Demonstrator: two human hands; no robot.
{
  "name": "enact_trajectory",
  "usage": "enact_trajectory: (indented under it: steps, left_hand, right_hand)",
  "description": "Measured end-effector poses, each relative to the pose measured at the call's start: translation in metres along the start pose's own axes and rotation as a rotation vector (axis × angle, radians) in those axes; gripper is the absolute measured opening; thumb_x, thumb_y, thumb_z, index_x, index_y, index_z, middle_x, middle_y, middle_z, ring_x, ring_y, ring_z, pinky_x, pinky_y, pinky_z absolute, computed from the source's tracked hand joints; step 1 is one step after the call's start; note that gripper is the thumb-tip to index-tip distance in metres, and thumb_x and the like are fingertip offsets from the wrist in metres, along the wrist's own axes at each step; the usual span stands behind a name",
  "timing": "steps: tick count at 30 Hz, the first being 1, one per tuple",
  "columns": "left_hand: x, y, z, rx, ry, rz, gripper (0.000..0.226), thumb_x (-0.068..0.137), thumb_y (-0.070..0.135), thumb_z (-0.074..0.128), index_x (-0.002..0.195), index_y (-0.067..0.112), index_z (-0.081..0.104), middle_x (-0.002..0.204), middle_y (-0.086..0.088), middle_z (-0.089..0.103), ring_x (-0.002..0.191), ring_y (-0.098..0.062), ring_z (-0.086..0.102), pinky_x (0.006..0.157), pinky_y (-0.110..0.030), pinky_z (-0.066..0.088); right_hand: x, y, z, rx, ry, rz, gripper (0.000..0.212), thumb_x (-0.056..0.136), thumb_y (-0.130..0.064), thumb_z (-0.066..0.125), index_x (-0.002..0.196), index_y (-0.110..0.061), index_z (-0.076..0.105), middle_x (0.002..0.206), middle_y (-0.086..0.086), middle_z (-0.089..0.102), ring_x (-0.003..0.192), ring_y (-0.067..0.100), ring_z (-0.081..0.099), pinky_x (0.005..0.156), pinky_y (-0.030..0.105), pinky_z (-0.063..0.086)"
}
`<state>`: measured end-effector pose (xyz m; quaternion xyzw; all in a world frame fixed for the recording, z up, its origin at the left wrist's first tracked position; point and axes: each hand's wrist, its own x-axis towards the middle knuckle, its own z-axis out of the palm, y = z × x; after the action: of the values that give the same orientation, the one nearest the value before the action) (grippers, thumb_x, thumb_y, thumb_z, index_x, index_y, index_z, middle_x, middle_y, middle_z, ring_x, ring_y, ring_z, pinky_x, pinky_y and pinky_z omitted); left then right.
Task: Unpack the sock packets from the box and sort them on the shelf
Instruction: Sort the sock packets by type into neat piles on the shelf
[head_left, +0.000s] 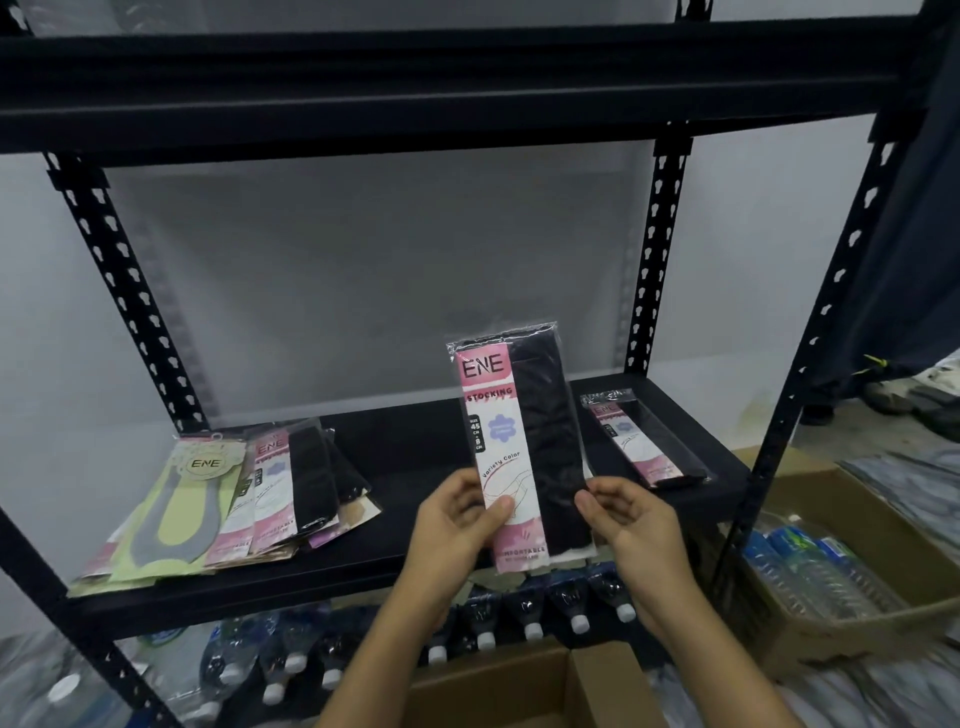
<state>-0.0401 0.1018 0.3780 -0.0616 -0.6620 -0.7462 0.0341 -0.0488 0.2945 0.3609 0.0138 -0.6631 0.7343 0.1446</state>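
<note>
Sock packet (519, 447) held upright above the shelf (405, 457)
The box (493, 691) was cut off at the bottom edge, its inside unseen; the packet showed black fabric beside a pink ENE card; left hand (457, 519) and right hand (634, 519) pinched its 2 lower edges

Black slotted rack (130, 291) against grey wall (31, 338)
</note>
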Motion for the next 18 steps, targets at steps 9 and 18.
enact_trajectory:
  steps: [9, 18]
  left_hand:
    - [0.000, -0.002, 0.003, -0.033, 0.017, -0.002, 0.030, 0.082, 0.008, 0.072, 0.111, 0.007, 0.062, 0.108, -0.009, 0.074, 0.100, -0.027, 0.071, 0.082, -0.038, 0.059]
    - [0.015, -0.006, 0.025, -0.036, -0.074, -0.014, 0.046, 0.077, 0.023, 0.075, 0.120, 0.016, 0.060, 0.111, -0.005, 0.073, 0.101, -0.024, 0.071, 0.082, -0.039, 0.059]
  right_hand:
    - [-0.008, -0.002, -0.011, 0.012, -0.102, 0.033, 0.029, 0.063, -0.033, 0.080, 0.092, -0.030, 0.074, 0.093, -0.004, 0.074, 0.086, 0.006, 0.069, 0.070, 0.015, 0.053]
    - [0.015, -0.003, -0.035, -0.034, 0.075, 0.053, 0.034, 0.070, -0.001, 0.080, 0.087, -0.029, 0.071, 0.088, -0.003, 0.072, 0.084, 0.007, 0.069, 0.065, 0.017, 0.055]
